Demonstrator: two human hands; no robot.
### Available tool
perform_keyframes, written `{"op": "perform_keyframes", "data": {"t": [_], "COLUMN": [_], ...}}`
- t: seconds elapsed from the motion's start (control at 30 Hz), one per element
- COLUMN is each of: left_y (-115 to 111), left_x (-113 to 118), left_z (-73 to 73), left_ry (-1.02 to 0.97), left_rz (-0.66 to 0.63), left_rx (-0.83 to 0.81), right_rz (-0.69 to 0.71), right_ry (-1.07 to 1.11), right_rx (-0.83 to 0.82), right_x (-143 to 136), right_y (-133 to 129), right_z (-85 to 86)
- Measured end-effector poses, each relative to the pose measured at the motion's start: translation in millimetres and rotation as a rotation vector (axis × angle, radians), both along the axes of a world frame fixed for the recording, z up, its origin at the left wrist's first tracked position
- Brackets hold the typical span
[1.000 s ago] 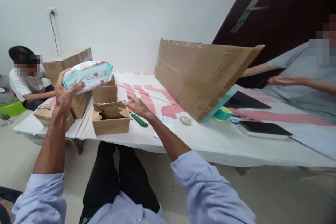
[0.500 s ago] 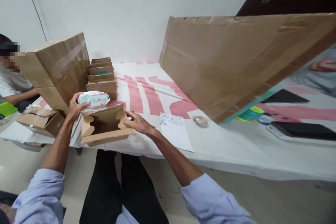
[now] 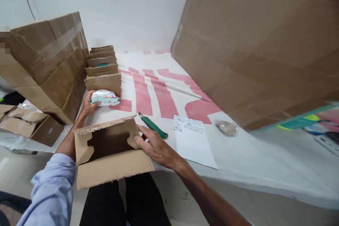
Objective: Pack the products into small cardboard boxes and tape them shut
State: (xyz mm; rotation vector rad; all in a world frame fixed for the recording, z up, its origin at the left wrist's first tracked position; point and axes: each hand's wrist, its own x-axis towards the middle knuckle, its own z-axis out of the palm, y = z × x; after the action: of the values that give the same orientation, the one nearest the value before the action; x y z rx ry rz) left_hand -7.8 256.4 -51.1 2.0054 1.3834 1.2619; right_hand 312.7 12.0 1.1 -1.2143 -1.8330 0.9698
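My left hand (image 3: 88, 103) is closed around the end of a white and light-blue pack of wet wipes (image 3: 105, 97), in front of a row of small cardboard boxes (image 3: 103, 83). With my right hand (image 3: 153, 143) I grip the right side of an open cardboard box (image 3: 113, 167); its flaps are spread and its dark inside shows nothing I can make out. The box is tilted toward me at the table's front edge. Just beyond my right hand lies a green utility knife (image 3: 153, 126).
A sheet of paper with drawn marks (image 3: 196, 144) lies right of the knife, beside a small crumpled-looking object (image 3: 226, 128). Large cardboard panels stand at left (image 3: 58, 56) and right (image 3: 251, 49). A closed carton (image 3: 39, 127) sits at far left. Red-patterned white cloth (image 3: 164, 95) covers the table.
The wipes pack has moved away from the box, toward the row of small boxes. The open box has come nearer to me, and the green utility knife now shows. The view has shifted.
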Motion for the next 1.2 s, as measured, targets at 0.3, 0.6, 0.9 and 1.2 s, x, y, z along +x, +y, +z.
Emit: {"op": "perform_keyframes", "data": {"t": [0.3, 0.6, 0.9, 1.2], "left_y": [-81.7, -265.7, -267.5, -210.3], "left_x": [-41.8, -22.8, -4.6, 45.9], "left_z": [24.4, 21.3, 10.5, 8.8], "left_ry": [-0.048, -0.214, 0.118, 0.258], "left_rz": [0.119, 0.292, 0.160, 0.284], "left_rx": [-0.010, 0.074, 0.065, -0.285], "right_rz": [-0.049, -0.190, -0.305, -0.314], "right_ry": [-0.091, -0.186, -0.059, 0.063], "right_rx": [0.073, -0.039, -0.236, -0.160], "right_x": [0.3, -25.1, -57.4, -67.4], "right_y": [13.6, 75.7, 114.8, 111.0], "right_z": [-11.3, 3.2, 7.8, -29.9]}}
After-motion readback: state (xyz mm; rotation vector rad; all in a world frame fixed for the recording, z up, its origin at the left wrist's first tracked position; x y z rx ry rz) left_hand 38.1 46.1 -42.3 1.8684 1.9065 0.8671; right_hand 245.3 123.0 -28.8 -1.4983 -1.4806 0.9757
